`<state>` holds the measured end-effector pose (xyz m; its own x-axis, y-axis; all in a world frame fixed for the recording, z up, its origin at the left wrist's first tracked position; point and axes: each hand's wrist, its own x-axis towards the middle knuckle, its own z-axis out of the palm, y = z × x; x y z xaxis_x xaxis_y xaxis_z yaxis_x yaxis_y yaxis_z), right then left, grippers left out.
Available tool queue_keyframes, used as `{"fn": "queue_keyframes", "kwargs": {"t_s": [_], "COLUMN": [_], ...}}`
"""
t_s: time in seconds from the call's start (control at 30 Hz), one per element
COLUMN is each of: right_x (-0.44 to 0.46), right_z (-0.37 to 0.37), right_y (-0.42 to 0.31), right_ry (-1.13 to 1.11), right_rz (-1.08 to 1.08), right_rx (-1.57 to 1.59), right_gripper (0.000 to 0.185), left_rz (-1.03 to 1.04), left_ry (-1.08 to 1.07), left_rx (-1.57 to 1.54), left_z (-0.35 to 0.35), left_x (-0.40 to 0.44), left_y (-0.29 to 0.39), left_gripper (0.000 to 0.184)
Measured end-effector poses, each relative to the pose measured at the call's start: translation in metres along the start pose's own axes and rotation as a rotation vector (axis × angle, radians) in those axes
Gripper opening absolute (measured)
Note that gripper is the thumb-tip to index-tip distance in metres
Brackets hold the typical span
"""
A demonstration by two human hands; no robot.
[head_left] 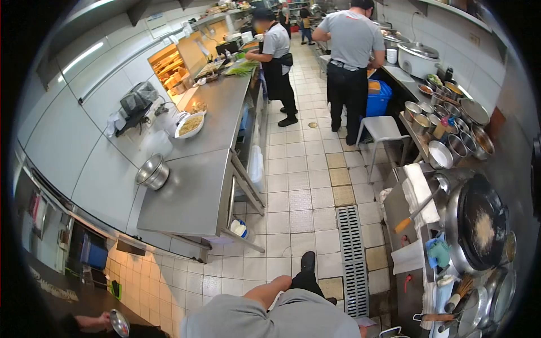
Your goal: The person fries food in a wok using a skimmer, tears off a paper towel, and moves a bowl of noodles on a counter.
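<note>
My grey shirt (270, 318) fills the bottom middle, with a dark trouser leg and a black shoe (308, 261) on the tiles. My left forearm (265, 291) crosses in front of the shirt. What looks like my left hand (284, 280) is at its end by the trouser leg, its fingers not distinguishable. I cannot make out anything held there. Only a sliver of skin shows at the lower right edge of the shirt; my right hand itself is out of view. A pot handle (390, 331) lies near that sliver.
A steel counter (191, 203) on the left bears metal bowls (153, 172) and a white food dish (190, 125). At right are a dark wok (482, 225), a wooden-handled ladle (403, 225) and a stool (385, 129). Two co-workers stand ahead. Another person's hand (101, 322) holds a metal bowl.
</note>
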<state>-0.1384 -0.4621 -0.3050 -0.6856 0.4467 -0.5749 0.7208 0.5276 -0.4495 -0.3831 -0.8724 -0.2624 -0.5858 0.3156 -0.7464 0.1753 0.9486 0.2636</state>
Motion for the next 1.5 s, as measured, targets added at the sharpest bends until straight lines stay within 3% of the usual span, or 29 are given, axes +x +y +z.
{"fn": "queue_keyframes", "kwargs": {"t_s": [0.27,0.37,0.57,0.67,0.77,0.87,1.0,1.07,1.1,1.13,1.23,1.27,1.33,1.5], "right_x": [0.012,0.015,0.021,0.056,0.079,0.049,0.047,0.066,0.045,0.014,0.0,0.012,0.019,-0.005], "right_z": [-0.008,-0.019,-0.03,0.004,0.023,-0.007,-0.01,0.012,-0.002,-0.033,-0.047,-0.024,-0.006,-0.026], "right_y": [-0.053,-0.089,-0.124,-0.07,-0.024,-0.061,-0.058,-0.014,-0.026,-0.083,-0.102,-0.07,-0.041,-0.052], "right_ry": [-0.028,-0.038,-0.097,-0.015,-0.039,-0.062,-0.087,-0.058,-0.056,-0.047,-0.124,-0.14,-0.115,-0.062], "right_rz": [-0.009,-0.088,0.026,-0.122,-0.13,-0.031,-0.141,-0.118,-0.149,-0.166,0.01,0.13,0.139,0.21], "right_rx": [-0.047,0.119,0.196,0.08,0.104,0.101,0.097,0.157,0.089,0.025,0.057,0.299,0.271,0.34], "right_gripper": [0.034,0.034,0.035,0.034,0.033,0.033,0.031,0.029,0.03,0.031,0.037,0.036,0.033,0.035], "left_rz": [-0.025,-0.054,-0.033,-0.027,-0.054,-0.152,-0.147,-0.181,-0.146,-0.097,-0.022,0.011,0.016,0.053], "left_ry": [0.104,0.121,0.154,0.212,0.228,0.205,0.137,0.156,0.15,0.141,0.184,0.194,0.111,0.119], "left_rx": [-0.101,-0.117,-0.201,-0.274,-0.267,-0.296,-0.264,-0.284,-0.251,-0.212,-0.208,-0.231,-0.18,-0.16], "left_z": [-0.021,-0.025,-0.041,-0.036,-0.04,-0.025,-0.007,-0.002,0.002,0.005,0.01,0.006,-0.013,-0.007], "left_x": [0.006,0.013,0.011,0.01,-0.01,-0.017,-0.02,-0.025,-0.023,-0.018,-0.007,-0.003,-0.008,0.016], "left_y": [-0.016,-0.016,-0.002,-0.005,-0.004,-0.014,-0.025,-0.025,-0.026,-0.028,-0.028,-0.025,-0.008,-0.009], "left_gripper": [0.021,0.023,0.025,0.026,0.026,0.029,0.03,0.031,0.032,0.032,0.035,0.036,0.035,0.032]}}
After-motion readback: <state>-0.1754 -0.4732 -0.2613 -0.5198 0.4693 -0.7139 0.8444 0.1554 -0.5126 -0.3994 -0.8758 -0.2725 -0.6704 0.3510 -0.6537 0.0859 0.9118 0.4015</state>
